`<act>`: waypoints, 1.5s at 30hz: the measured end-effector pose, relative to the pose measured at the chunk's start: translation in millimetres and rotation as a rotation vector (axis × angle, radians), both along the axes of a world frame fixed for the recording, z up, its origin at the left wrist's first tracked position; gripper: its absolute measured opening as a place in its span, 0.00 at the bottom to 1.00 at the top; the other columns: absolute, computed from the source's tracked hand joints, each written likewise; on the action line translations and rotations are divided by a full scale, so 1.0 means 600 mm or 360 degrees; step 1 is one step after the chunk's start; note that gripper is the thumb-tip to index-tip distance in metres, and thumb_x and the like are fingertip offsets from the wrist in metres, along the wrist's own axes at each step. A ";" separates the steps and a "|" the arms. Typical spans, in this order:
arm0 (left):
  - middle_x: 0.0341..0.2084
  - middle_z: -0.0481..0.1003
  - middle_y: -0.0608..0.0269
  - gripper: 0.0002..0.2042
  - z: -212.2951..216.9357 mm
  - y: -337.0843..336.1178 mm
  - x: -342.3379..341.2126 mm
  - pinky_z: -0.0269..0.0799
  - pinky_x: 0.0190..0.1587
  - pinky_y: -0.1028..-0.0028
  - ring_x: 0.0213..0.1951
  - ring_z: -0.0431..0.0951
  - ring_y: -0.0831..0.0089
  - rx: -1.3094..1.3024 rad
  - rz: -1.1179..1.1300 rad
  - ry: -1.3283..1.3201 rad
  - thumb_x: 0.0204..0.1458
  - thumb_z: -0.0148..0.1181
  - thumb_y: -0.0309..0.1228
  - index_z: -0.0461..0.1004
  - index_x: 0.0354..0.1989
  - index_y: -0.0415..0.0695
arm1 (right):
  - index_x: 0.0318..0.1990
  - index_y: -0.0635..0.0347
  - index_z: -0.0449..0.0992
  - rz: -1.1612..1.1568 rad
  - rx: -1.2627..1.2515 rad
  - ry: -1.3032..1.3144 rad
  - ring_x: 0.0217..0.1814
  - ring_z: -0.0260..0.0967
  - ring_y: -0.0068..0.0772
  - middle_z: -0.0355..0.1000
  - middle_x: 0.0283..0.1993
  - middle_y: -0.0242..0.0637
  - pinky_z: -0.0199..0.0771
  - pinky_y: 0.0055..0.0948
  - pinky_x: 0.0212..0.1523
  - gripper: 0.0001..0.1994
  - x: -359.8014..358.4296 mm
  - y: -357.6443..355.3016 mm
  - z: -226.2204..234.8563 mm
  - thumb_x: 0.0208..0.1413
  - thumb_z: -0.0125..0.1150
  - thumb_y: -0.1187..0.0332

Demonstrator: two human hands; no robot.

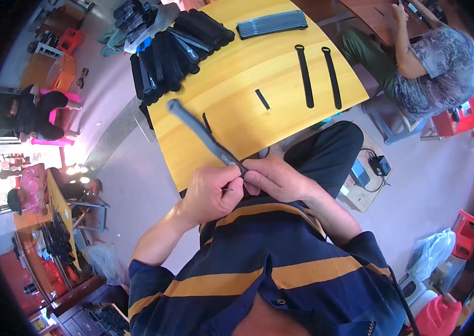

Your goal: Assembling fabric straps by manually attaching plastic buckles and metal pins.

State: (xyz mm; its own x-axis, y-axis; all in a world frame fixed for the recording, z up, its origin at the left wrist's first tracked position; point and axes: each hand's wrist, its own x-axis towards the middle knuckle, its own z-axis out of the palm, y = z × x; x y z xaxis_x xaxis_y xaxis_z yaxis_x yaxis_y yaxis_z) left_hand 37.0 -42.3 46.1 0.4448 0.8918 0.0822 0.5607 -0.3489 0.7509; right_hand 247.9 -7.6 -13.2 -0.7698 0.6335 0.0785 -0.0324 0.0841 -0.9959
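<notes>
Pinching the near end of a long grey strap (203, 131) with both hands, just off the near edge of the yellow tabletop (237, 73). Left hand (210, 193) closing thumb and forefinger tight around the strap's tip; right hand (275, 178) curling its fingers shut against the same tip, the two hands touching. Letting the rest of the strap run out flat and slanted across the tabletop toward its left edge, probably to keep it straight and untwisted while the end is being worked. Keeping two black straps (318, 75) lying side by side near the right edge, a short black piece (262, 99) between them and the grey strap. Stacking black bundles (175, 53) along the far left corner, a grey ribbed pad (272, 23) resting at the far edge, all well apart from the hands.
</notes>
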 end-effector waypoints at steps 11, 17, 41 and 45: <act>0.15 0.68 0.56 0.17 0.002 -0.021 -0.031 0.63 0.21 0.67 0.16 0.68 0.68 -0.0467 -0.0177 -0.0180 0.62 0.61 0.34 0.68 0.21 0.41 | 0.38 0.64 0.72 0.0041 0.0360 -0.0164 0.31 0.74 0.57 0.72 0.26 0.51 0.72 0.47 0.33 0.09 -0.020 -0.025 -0.013 0.66 0.54 0.66; 0.14 0.69 0.53 0.21 0.015 -0.044 -0.032 0.65 0.22 0.63 0.17 0.70 0.54 -0.0041 0.0102 0.0145 0.59 0.68 0.40 0.68 0.20 0.41 | 0.37 0.64 0.71 -0.0116 0.0534 -0.0264 0.33 0.73 0.64 0.72 0.28 0.56 0.70 0.51 0.33 0.09 -0.041 -0.037 0.004 0.64 0.57 0.66; 0.12 0.62 0.73 0.22 0.098 -0.110 -0.680 0.46 0.14 0.81 0.11 0.56 0.85 -0.0510 0.0879 -0.0756 0.65 0.59 0.47 0.66 0.23 0.47 | 0.36 0.62 0.74 -0.0053 0.0121 -0.1043 0.25 0.71 0.32 0.70 0.21 0.34 0.72 0.33 0.30 0.15 0.269 0.016 0.048 0.73 0.48 0.63; 0.13 0.64 0.72 0.24 0.133 -0.060 -0.552 0.47 0.15 0.81 0.12 0.57 0.85 -0.0534 0.0681 -0.0599 0.66 0.58 0.49 0.66 0.22 0.45 | 0.40 0.63 0.75 -0.0035 -0.0123 -0.0685 0.29 0.73 0.29 0.73 0.25 0.33 0.74 0.31 0.35 0.14 0.210 0.004 0.042 0.74 0.47 0.63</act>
State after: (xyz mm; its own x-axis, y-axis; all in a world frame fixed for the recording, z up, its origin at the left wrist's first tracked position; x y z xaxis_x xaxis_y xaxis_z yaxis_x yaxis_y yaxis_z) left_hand -294.3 -78.2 125.6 0.0404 0.9878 -0.1506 0.2757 0.1338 0.9519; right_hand 374.0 -5.5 11.8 -0.7080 0.6415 -0.2952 0.3883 0.0045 -0.9215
